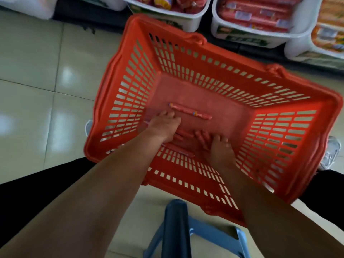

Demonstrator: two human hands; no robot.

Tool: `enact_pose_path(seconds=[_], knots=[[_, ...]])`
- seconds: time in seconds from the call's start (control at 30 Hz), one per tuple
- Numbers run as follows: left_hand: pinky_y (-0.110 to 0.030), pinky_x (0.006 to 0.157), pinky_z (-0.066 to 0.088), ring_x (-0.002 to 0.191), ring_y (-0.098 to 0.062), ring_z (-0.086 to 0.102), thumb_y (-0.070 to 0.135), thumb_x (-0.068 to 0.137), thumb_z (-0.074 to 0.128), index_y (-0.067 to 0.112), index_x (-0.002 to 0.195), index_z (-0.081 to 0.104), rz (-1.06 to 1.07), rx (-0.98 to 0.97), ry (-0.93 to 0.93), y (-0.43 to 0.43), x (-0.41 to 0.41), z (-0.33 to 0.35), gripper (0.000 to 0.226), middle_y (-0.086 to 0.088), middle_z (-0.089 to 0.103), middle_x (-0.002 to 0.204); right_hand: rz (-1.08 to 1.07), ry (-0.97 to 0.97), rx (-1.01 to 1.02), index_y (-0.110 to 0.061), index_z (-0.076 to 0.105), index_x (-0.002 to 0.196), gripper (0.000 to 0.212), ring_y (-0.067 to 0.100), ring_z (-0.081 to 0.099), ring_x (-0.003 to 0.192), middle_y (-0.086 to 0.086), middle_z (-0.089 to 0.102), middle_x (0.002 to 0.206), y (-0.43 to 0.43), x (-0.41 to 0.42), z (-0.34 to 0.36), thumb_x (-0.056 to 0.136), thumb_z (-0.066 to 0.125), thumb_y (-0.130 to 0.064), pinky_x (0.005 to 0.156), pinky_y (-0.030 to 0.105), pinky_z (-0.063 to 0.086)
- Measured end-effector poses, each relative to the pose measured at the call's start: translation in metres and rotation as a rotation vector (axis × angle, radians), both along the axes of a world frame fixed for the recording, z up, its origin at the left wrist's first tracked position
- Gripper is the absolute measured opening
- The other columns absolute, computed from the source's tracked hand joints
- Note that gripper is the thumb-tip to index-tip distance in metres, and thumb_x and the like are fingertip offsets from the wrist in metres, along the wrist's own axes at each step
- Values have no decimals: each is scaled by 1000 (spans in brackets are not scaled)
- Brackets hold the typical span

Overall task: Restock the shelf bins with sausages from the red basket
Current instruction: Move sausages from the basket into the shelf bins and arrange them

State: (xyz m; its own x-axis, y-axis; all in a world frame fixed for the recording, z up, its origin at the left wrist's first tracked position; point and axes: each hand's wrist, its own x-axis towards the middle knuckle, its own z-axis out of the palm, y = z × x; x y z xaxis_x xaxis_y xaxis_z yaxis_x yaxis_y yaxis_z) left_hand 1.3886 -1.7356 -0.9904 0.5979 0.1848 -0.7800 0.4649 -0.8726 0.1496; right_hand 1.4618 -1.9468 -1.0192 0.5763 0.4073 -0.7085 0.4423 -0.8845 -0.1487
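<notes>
Two bare hands reach into the red slotted plastic basket [290, 116] on the pale tiled floor [37, 75], above a blue plastic stool [178, 226] at the near edge. Right hand [220, 151] lies flat, fingers spread, on a loose bunch of thin pink sausage sticks [202, 139] against the near wall; whether its grip has closed on any I cannot tell. Left hand [163, 125] has its fingers curled and slightly apart, touching the near end of one single pink sausage stick [189, 113] on the basket bottom, not clamped. That stick lies flat, long axis running from upper left to lower right. These sticks look light, slick in their film and somewhat bendy, so I would gather them around the middle. Beyond the basket, white plastic shelf bins [240, 33] hold red sausage packs [256, 12]
</notes>
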Motion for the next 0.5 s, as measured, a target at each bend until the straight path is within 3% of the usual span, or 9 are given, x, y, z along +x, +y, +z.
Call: enact_pose_path(seconds=[0.1, 0.3, 0.4, 0.5], knots=[[-43, 105, 39, 133, -29, 44, 54, 80, 75, 20, 134, 47, -100, -11, 70, -5, 5, -9, 69, -6, 49, 139, 7, -24, 6, -6, 47, 124, 53, 40, 61, 108, 19, 54, 125, 3, -1, 3, 88, 66, -39, 83, 43, 51], [-39, 98, 49, 123, -25, 55, 29, 83, 75, 22, 125, 61, -214, -22, 112, -5, 8, -6, 45, -4, 55, 135, -158, -103, 46, -11, 43, 118, 48, 42, 67, 95, 20, 67, 103, 31, 23, 23, 89, 65, -42, 76, 41, 51], [-39, 92, 49, 117, -26, 59, 27, 87, 69, 20, 123, 59, -184, -58, 105, -1, 5, 0, 37, -5, 61, 129, -125, -47, 231, -12, 48, 123, 38, 41, 60, 106, 17, 62, 114, 51, 44, 25, 92, 61, -31, 85, 43, 48], [-39, 96, 45, 119, -28, 57, 23, 92, 65, 18, 127, 55, -129, -117, 128, 0, -1, 4, 37, -7, 60, 131, 76, -19, 253, -18, 48, 138, 45, 37, 49, 120, 14, 50, 132, 72, 55, 17, 94, 56, -28, 96, 46, 45]])
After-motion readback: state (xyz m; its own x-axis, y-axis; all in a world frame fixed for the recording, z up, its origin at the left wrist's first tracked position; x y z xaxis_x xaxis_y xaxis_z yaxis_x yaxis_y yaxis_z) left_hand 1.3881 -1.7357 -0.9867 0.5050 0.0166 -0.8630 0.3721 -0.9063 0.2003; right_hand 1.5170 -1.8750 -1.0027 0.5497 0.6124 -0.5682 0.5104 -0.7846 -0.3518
